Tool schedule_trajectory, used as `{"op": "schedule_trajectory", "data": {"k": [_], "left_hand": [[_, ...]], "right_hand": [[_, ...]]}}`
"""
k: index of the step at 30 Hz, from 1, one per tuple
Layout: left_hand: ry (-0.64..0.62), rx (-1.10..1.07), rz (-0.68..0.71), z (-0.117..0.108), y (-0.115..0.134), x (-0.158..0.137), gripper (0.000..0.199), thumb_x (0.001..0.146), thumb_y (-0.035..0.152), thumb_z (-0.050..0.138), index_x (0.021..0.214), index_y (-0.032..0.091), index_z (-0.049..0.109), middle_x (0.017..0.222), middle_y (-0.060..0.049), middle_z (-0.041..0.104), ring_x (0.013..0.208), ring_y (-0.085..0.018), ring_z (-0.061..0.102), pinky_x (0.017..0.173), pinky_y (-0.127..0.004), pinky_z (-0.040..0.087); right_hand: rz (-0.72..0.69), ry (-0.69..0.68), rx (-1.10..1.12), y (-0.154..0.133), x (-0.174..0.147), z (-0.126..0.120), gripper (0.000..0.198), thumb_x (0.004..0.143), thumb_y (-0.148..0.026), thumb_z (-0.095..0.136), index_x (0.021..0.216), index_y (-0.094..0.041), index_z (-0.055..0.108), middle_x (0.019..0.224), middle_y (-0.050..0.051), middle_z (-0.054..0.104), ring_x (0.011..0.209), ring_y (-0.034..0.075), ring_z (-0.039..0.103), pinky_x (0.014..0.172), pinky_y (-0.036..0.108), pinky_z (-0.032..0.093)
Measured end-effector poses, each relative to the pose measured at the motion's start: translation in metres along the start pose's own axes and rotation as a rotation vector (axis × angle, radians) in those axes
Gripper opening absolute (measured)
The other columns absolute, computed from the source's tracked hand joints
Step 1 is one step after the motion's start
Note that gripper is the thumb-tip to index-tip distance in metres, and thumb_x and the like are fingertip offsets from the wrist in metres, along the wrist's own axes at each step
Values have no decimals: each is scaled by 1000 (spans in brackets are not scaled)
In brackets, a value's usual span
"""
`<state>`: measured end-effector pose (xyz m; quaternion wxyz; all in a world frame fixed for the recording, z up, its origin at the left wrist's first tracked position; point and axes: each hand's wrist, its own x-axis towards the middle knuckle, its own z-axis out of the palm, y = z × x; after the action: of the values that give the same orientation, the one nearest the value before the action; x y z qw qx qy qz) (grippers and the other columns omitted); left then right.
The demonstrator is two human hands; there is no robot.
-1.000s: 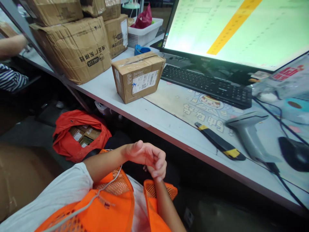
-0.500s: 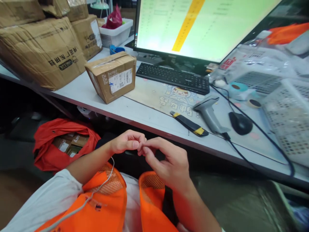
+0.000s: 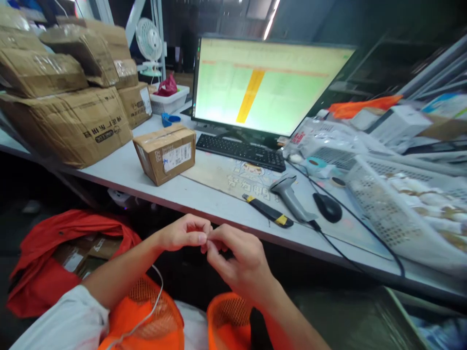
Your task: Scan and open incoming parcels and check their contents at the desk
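My left hand point(image 3: 185, 232) and my right hand point(image 3: 239, 257) meet at the fingertips, in front of the desk's front edge and above my lap. Both are closed in a pinch, thumbs against curled fingers. Whatever lies between the fingertips, if anything, is hidden or too small to make out. On the desk point(image 3: 215, 208) beyond them lie a black and yellow utility knife point(image 3: 268, 210) and a grey barcode scanner point(image 3: 292, 198). A small cardboard box point(image 3: 166, 154) with a white label stands farther left. Neither hand touches these things.
A monitor point(image 3: 255, 87) stands behind a keyboard point(image 3: 241, 151); a mouse point(image 3: 327, 207) and cables lie to the right. Large cartons point(image 3: 73, 131) are stacked at left. A white basket point(image 3: 383, 214) of rolls stands at right. Below left sits a red bag point(image 3: 40, 272) holding boxes.
My view has tilted up and swung right, bringing the fan and the filled basket into sight. My hands stay together in the same pinch; the desk items have not moved.
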<state>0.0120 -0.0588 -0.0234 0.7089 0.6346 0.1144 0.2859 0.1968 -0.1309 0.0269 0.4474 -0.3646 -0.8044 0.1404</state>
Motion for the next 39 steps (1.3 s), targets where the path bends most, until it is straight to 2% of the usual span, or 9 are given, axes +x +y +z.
{"op": "schedule_trajectory", "data": {"k": [6,14,19,23,28,33,39], "left_hand": [[-22,-41,22,-3,-8,3,47,90,56,71,78,13,58,78,-7,64,75,-15,58,76,-26,47],[-40,-72,53,-7,-12,4,47,90,56,70,77,14,54,79,-7,65,72,-14,58,69,-24,45],[-65,-77,68,-8,-16,3,47,90,55,71,77,13,57,72,-6,62,70,-14,58,69,-24,44],[-57,-175,156,-8,-19,7,46,95,55,65,75,14,57,64,-5,57,68,-16,59,69,-26,45],[-97,-412,124,-1,-13,14,55,90,67,66,71,15,57,58,-3,52,63,-18,58,67,-29,46],[-129,-470,90,-1,-11,23,55,87,66,69,70,14,62,60,-4,51,61,-17,53,65,-32,49],[-105,-383,69,-3,-11,25,61,84,72,67,68,13,63,61,-5,53,61,-18,53,65,-33,51]], "right_hand": [[-17,33,-10,4,1,6,15,89,-10,56,79,-19,61,68,-2,59,59,9,51,57,22,39],[-1,44,-37,2,1,12,15,88,-10,57,77,-19,61,68,-2,61,59,8,52,57,22,39],[16,88,-51,9,5,12,16,87,-10,58,74,-19,59,66,-3,62,57,7,53,56,19,39],[73,118,-62,12,12,7,14,86,-11,60,75,-19,62,64,-3,62,55,7,53,53,19,40],[131,99,42,1,21,-1,11,92,-14,61,86,-18,69,70,-1,69,57,9,62,54,18,48],[196,-11,226,-8,30,-4,10,98,-15,59,96,-18,68,78,0,70,59,10,70,55,19,55],[95,-30,48,-10,34,-10,13,95,-10,59,98,-18,69,70,-2,70,61,10,66,58,21,50]]}}
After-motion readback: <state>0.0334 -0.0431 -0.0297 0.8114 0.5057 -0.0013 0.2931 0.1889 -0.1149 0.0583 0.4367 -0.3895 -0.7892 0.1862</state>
